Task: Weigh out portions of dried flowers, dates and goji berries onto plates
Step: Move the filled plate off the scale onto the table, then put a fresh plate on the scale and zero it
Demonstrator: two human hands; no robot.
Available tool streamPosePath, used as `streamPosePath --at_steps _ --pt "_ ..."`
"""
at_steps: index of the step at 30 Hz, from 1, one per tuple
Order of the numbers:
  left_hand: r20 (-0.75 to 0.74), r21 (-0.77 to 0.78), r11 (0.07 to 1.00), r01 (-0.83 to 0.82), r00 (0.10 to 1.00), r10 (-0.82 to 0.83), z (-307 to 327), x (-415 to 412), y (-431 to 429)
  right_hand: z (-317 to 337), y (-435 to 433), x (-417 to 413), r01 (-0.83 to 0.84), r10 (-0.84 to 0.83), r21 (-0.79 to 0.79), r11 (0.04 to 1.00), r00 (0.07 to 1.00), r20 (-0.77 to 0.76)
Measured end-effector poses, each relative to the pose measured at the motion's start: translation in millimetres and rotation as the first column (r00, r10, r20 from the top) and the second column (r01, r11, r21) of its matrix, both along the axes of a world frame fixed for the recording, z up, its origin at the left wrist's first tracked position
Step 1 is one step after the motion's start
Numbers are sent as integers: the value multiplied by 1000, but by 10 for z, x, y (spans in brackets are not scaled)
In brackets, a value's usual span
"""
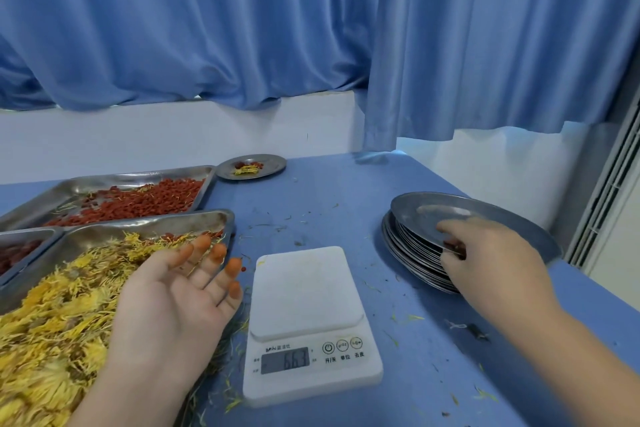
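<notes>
At the far left edge a tray (27, 236) is showing only its corner; I am taking the dark red pieces in it for the dates. Behind it the tray of goji berries (104, 184) is lying, and nearer to me the tray of dried flowers (156, 224). The three are sitting close together on the left of the table (346, 191), I think so that one hand is reaching all of them without crossing the scale.

The left hand (166, 308) is turning its palm up over the right corner of the flower tray. Its fingers are straight and spread and are holding nothing, and the fingertips (232, 267) are stained orange. I cannot tell if it is touching the flowers.

Far behind, a filled plate (277, 163) with flowers and red pieces is standing apart, out of the working place.

The scale (301, 288) is waiting near the middle with a bare platform. Its display (285, 360) is lit, perhaps 66.3, but it is blurred.

At the right, the right hand (491, 253) is pinching the near rim of the top plate (433, 211), thumb above and fingers curled under. The plate is tilting up from the stack of plates (408, 253). I am judging that this plate is meant for the platform, and that it is needing a flat, centred landing there.
</notes>
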State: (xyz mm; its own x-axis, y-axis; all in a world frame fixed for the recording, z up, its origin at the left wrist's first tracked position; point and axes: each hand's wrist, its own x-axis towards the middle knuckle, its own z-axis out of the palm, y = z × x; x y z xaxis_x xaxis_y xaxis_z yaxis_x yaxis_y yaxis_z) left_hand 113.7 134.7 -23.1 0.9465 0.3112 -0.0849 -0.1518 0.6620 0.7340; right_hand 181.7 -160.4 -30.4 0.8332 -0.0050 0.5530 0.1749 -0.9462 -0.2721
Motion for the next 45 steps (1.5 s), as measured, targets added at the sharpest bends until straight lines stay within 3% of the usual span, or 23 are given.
streamPosePath --at_steps 2,4,6,8,12,16,23,31,35,45 --pt "-8 9 1000 -4 1000 4 -5 -2 -3 -15 -25 23 -12 15 -49 999 998 63" --pt "-11 9 1000 -14 1000 14 -8 -11 2 -18 -51 34 -61 67 -35 998 973 222" --pt "-10 3 999 -32 999 32 1 -23 17 5 -55 13 -176 173 -34 984 888 427" --pt "-10 -12 998 -65 998 65 8 -39 45 40 -29 -38 -325 319 -87 942 781 537" --pt "-9 -74 983 -169 986 169 29 -55 111 15 260 -230 -443 489 -233 866 648 585" --pt "-9 -105 957 -269 963 270 18 -63 151 -82 557 -349 -536 616 -321 781 575 539" --pt "-35 -110 951 -288 958 286 0 -56 163 -207 680 -376 -570 669 -354 742 590 452" --pt "-25 -18 960 -280 960 280 4 -44 137 -268 787 -368 -503 625 -374 779 666 407" --pt "-26 1 961 -276 961 276 1 -46 133 -264 825 -364 -485 571 -310 818 754 325" --pt "-46 20 968 -249 967 250 17 -61 96 -174 629 -435 -612 627 -142 778 773 99"
